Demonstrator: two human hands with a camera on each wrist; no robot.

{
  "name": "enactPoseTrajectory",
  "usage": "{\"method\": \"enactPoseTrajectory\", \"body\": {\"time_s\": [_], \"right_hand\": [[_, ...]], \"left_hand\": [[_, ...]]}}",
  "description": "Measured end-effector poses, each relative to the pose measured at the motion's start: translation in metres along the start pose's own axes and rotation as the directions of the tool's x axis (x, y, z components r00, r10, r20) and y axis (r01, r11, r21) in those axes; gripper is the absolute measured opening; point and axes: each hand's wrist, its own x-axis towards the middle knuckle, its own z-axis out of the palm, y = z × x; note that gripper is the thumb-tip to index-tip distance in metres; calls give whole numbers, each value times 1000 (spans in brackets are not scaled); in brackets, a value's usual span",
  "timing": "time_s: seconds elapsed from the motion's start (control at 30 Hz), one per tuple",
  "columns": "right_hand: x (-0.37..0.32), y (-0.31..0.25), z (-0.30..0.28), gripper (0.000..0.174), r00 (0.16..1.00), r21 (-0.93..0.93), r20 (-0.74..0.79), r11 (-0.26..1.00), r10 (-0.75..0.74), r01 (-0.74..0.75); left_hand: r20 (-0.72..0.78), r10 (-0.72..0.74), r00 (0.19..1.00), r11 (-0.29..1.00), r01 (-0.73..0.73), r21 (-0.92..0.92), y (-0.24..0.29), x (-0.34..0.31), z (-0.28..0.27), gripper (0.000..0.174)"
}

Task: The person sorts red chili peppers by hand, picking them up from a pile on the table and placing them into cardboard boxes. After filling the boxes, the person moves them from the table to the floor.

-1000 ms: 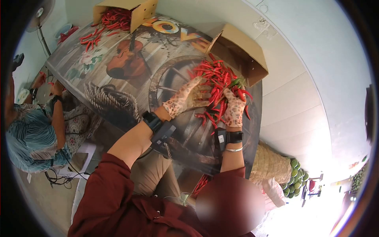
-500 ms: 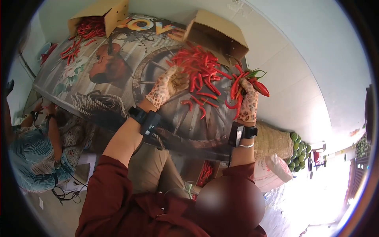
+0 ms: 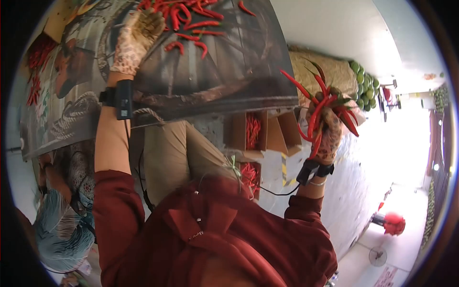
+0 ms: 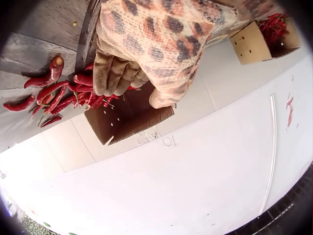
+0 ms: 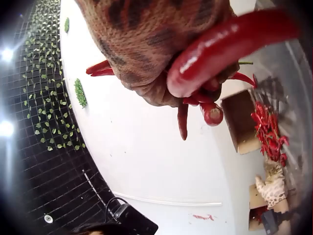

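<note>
I see my right hand (image 3: 330, 136) now out past the table (image 3: 191, 76), farther from the loose chillies (image 3: 208, 24) than before, fingers curled round a chilli bunch (image 3: 315, 117): glossy, red, slender, fanning outward. My left hand (image 3: 136, 40) lies palm up beside the loose ones, fingers together.

The head view looks steeply down over the person's front, with the left hand (image 3: 138, 38) and right hand (image 3: 330, 136), both in spotted fabric gloves, at middle range. The left wrist view sits close, facing past the left fingers to an open brown cardboard box (image 4: 146, 117) and pale wall (image 4: 195, 166). The right wrist view, also close, faces past the right fingers toward that box and the farther left hand. It shares the bunch of long red chillies (image 3: 315, 117) in the right fingers with the head view; all three share the loose red chillies (image 3: 203, 24) near the left fingers.
</note>
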Motion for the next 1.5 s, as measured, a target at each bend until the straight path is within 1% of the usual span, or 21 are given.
{"method": "enactPoseTrajectory", "body": {"time_s": [0.03,0.1,0.2,0.23,0.3,0.37,0.4,0.43,0.5,0.53,0.63,0.73,0.9,1.03,1.07,1.1,1.13,1.17,1.2,1.43,1.5], "right_hand": [[-16,-1,-10,59,1000,0,-13,1000,-13,13],[-44,-1,-25,63,994,-59,-109,998,-20,14],[-72,6,-47,67,955,-132,-284,983,86,-127],[-74,14,-47,60,958,-123,-284,989,45,-83],[-77,30,-66,47,939,-168,-334,975,81,-143],[-75,53,-95,46,927,-128,-339,968,161,-215],[-74,66,-110,45,912,-95,-335,954,238,-284],[-71,80,-124,45,909,-89,-339,954,242,-287],[-62,108,-148,42,869,-43,-336,916,363,-399],[-56,124,-150,41,850,-38,-371,909,373,-416],[-36,178,-166,26,876,-36,-361,933,321,-357],[-15,231,-199,30,839,-33,-348,889,418,-457],[16,285,-212,29,835,20,-342,892,432,-453],[30,310,-229,42,758,-81,-389,800,524,-595],[32,323,-247,40,940,-633,-169,699,295,-333],[34,321,-246,37,968,-924,178,367,178,102],[36,317,-247,37,968,-923,178,370,179,102],[35,311,-249,34,909,-980,197,58,367,189],[34,309,-251,33,829,-918,146,-239,540,318],[45,321,-262,31,846,-935,129,-220,518,277],[75,337,-259,31,852,-941,120,-216,510,262]], "left_hand": [[-17,-4,1000,1000,4,1,0,1,-2,40],[303,-56,951,993,86,-86,6,11,-22,42],[253,-61,965,997,72,-35,8,9,-22,41],[263,-60,963,995,78,-58,7,10,-24,41],[281,-64,958,993,89,-75,7,8,-20,40],[111,-48,993,999,48,3,10,6,-14,42],[289,-68,955,995,87,-54,11,6,-17,38],[288,-75,955,995,92,-49,10,4,-12,38],[23,6,1000,992,-9,129,9,2,-5,43],[150,-66,986,997,60,43,11,3,-8,41],[252,-86,964,995,97,-30,12,4,-13,40],[249,-64,966,997,72,-26,12,4,-14,40],[167,-16,986,1000,13,18,11,-2,-10,41],[135,-34,990,995,21,95,12,-5,-6,46],[108,-12,994,987,-6,159,12,-5,-6,48],[108,-13,994,987,-5,162,12,-4,-4,48],[134,-40,990,994,26,108,12,-4,-3,47],[161,-66,985,997,58,55,12,-4,-2,46],[158,-68,985,996,59,60,12,-4,-2,46],[193,-75,978,992,54,112,14,-5,-6,48],[189,-62,980,990,37,136,14,-4,-9,48]]}}
